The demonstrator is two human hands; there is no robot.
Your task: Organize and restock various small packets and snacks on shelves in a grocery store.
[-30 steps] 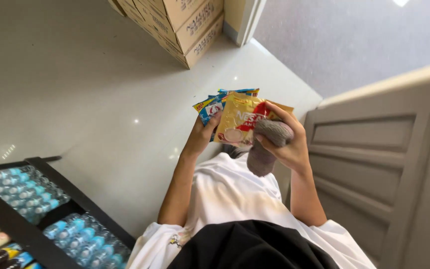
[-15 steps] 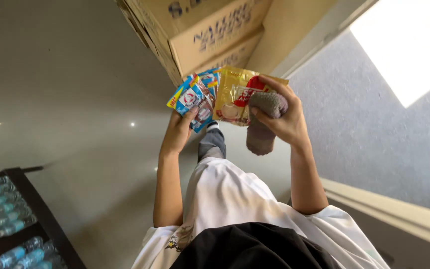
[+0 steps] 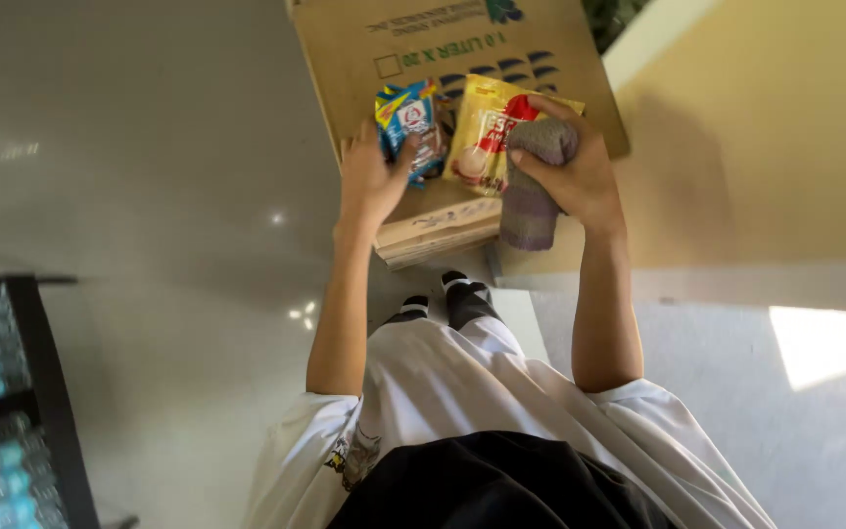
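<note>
Top centre: left hand (image 3: 372, 176) fingers clamped on blue packet (image 3: 409, 125); right hand (image 3: 572, 168) fingers clamped on yellow packet (image 3: 487, 132) and grey cloth (image 3: 531, 201), before cardboard box (image 3: 443, 44).

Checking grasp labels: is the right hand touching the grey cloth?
Touching. The head view shows the right hand with fingers wrapped around the grey cloth.

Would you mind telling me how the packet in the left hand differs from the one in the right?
The blue packet is smaller; the yellow packet is larger. The left hand holds the blue packet alone; the right hand also grips a grey cloth. Both are glossy pouches.
</note>
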